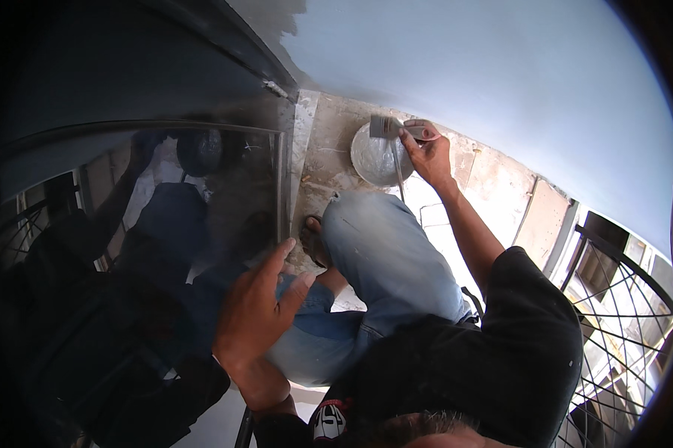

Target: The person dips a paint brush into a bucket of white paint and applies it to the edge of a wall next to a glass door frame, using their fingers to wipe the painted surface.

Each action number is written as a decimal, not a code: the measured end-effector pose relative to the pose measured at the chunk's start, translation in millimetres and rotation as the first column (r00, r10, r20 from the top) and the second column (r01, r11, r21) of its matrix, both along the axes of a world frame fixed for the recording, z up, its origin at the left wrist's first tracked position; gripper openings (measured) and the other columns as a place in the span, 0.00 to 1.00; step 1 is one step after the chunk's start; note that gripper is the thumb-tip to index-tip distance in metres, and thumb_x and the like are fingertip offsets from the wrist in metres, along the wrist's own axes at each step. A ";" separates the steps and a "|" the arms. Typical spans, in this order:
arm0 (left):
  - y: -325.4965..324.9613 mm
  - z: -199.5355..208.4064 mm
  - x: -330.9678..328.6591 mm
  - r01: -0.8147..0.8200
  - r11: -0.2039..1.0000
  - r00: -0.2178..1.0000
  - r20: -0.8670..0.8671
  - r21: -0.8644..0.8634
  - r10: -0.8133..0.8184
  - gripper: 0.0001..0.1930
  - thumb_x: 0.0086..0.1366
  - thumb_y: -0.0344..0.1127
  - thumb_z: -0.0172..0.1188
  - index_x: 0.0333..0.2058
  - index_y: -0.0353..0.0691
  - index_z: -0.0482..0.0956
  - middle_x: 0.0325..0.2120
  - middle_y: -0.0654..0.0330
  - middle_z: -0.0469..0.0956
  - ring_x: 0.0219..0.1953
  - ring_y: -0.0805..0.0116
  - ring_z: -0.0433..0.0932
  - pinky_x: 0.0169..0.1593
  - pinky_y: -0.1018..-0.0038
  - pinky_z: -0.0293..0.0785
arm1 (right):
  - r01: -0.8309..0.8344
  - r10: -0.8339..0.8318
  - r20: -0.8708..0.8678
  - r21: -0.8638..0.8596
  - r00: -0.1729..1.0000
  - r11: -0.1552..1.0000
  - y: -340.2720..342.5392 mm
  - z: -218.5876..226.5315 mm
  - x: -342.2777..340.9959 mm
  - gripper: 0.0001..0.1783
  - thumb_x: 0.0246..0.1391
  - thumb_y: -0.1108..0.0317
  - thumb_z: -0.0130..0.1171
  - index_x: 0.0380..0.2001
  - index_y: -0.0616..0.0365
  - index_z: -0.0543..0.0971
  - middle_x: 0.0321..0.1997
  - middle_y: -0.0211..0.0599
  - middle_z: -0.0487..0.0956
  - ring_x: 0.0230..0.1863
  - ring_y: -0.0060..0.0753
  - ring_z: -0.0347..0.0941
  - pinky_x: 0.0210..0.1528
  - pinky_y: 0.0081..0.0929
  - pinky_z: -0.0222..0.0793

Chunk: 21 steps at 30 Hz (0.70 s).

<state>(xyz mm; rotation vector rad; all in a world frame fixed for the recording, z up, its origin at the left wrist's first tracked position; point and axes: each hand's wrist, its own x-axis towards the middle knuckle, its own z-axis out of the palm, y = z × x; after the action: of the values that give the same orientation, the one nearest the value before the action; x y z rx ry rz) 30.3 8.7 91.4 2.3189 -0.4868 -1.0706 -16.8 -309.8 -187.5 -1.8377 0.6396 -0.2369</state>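
My right hand [430, 157] is closed round the handle of a flat paintbrush [386, 127], whose wide bristles point left. The brush is over the far side of a round bucket [375, 164] holding pale grey-white paint. A thin stick [398, 170] leans in the bucket and rises over its near rim. My left hand [258, 313] is raised with its fingers stretched out and the thumb apart. It holds nothing and is nearest the edge of a dark glossy panel [232, 209]; whether the fingertips touch that edge I cannot tell.
A light blue painted wall [501, 67] rises beyond the bucket, with a grey unpainted patch at its upper left. My bent knee [381, 231] is close to the bucket. On the right, a dark metal grille [620, 328] borders the stained floor [329, 142].
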 end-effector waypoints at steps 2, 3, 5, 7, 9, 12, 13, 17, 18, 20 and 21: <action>-1.6 -1.8 -0.5 0.018 1.000 0.999 0.049 -0.020 -0.017 0.27 0.66 0.44 0.62 0.58 0.31 0.71 0.36 0.43 0.82 0.39 0.47 0.82 0.43 0.61 0.76 | -0.044 0.045 -0.113 0.008 0.993 0.999 0.1 -12.1 -9.0 0.13 0.56 0.65 0.66 0.41 0.62 0.81 0.26 0.40 0.81 0.30 0.27 0.81 0.33 0.27 0.74; -1.5 -5.1 -1.7 0.017 0.999 0.997 0.076 -0.037 -0.014 0.26 0.66 0.41 0.62 0.57 0.31 0.72 0.34 0.46 0.82 0.36 0.51 0.82 0.42 0.63 0.76 | -0.063 0.057 -0.144 -0.035 0.988 0.997 3.9 -19.2 -10.7 0.13 0.56 0.65 0.65 0.40 0.62 0.81 0.27 0.43 0.82 0.29 0.31 0.81 0.35 0.28 0.75; -3.2 -7.8 1.1 0.012 0.999 0.997 0.082 -0.047 -0.008 0.24 0.65 0.37 0.63 0.57 0.31 0.73 0.31 0.48 0.83 0.34 0.55 0.83 0.41 0.65 0.75 | -0.043 0.023 -0.138 -0.144 0.990 0.989 8.9 -43.5 -14.2 0.13 0.56 0.64 0.65 0.40 0.61 0.81 0.30 0.45 0.83 0.31 0.36 0.82 0.37 0.30 0.75; -5.2 -8.5 4.7 -0.005 1.000 0.999 0.044 -0.026 0.006 0.24 0.65 0.37 0.62 0.56 0.30 0.73 0.31 0.49 0.83 0.34 0.55 0.83 0.41 0.64 0.75 | 0.062 -0.070 -0.100 -0.084 0.992 0.995 14.2 -77.8 -16.3 0.13 0.56 0.64 0.65 0.41 0.61 0.81 0.31 0.45 0.84 0.33 0.39 0.82 0.39 0.31 0.75; -4.0 -9.0 4.2 -0.003 1.000 0.999 0.050 -0.030 0.005 0.23 0.65 0.37 0.63 0.56 0.30 0.73 0.31 0.49 0.83 0.33 0.56 0.83 0.41 0.64 0.75 | 0.095 -0.099 -0.105 -0.035 0.990 0.995 20.4 -99.7 -13.0 0.14 0.55 0.63 0.66 0.41 0.60 0.81 0.33 0.46 0.84 0.36 0.40 0.82 0.40 0.32 0.75; -1.4 -9.1 3.7 -0.003 1.000 0.999 0.047 -0.016 0.003 0.23 0.65 0.38 0.63 0.55 0.30 0.74 0.31 0.49 0.83 0.33 0.55 0.83 0.40 0.64 0.75 | 0.059 -0.055 -0.153 0.021 0.987 0.998 26.4 -120.3 -14.3 0.15 0.56 0.62 0.66 0.42 0.60 0.81 0.35 0.48 0.83 0.40 0.41 0.82 0.44 0.33 0.74; 0.1 -8.7 2.5 -0.010 1.000 0.999 0.047 -0.004 0.010 0.23 0.65 0.38 0.63 0.55 0.30 0.74 0.31 0.49 0.83 0.33 0.55 0.83 0.40 0.64 0.75 | 0.086 -0.083 -0.136 0.012 0.987 0.996 28.3 -116.5 -12.1 0.14 0.56 0.62 0.66 0.42 0.60 0.81 0.36 0.48 0.83 0.40 0.41 0.82 0.45 0.33 0.74; 4.3 -10.6 -0.3 -0.013 1.000 0.996 0.084 -0.005 0.013 0.24 0.65 0.39 0.63 0.55 0.30 0.74 0.31 0.48 0.83 0.33 0.55 0.83 0.40 0.64 0.76 | 0.082 -0.083 -0.123 -0.013 0.989 0.997 31.2 -105.4 -7.1 0.14 0.58 0.64 0.66 0.41 0.63 0.80 0.35 0.38 0.83 0.39 0.30 0.79 0.46 0.27 0.72; 4.8 -12.0 -0.8 -0.007 1.000 0.996 0.087 -0.006 0.008 0.24 0.65 0.39 0.63 0.55 0.30 0.74 0.31 0.48 0.83 0.33 0.54 0.83 0.40 0.64 0.76 | 0.022 -0.028 -0.134 -0.043 0.991 0.999 28.9 -102.6 -9.5 0.14 0.58 0.65 0.66 0.42 0.63 0.80 0.35 0.37 0.83 0.39 0.29 0.78 0.46 0.27 0.72; 5.5 -9.0 -0.4 -0.006 1.000 0.998 0.060 0.008 0.006 0.25 0.66 0.43 0.61 0.55 0.30 0.74 0.34 0.45 0.82 0.37 0.50 0.83 0.43 0.61 0.76 | 0.018 -0.014 -0.105 0.038 0.994 0.999 26.2 -96.7 -14.0 0.13 0.59 0.66 0.66 0.42 0.63 0.80 0.35 0.37 0.82 0.39 0.29 0.78 0.45 0.26 0.72; 4.7 -6.1 1.3 -0.009 1.000 0.999 0.031 0.020 0.008 0.27 0.67 0.47 0.59 0.56 0.30 0.73 0.38 0.41 0.82 0.40 0.45 0.82 0.45 0.59 0.77 | 0.070 -0.060 -0.071 0.147 0.996 0.987 22.4 -93.6 -17.3 0.12 0.59 0.66 0.65 0.42 0.62 0.80 0.36 0.38 0.83 0.39 0.30 0.78 0.45 0.25 0.72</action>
<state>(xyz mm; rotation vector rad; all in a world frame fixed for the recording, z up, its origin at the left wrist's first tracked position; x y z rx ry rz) 31.5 13.4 85.2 2.3556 -0.4797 -1.0416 -34.1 -287.4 -281.2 -1.6885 0.7446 -0.1674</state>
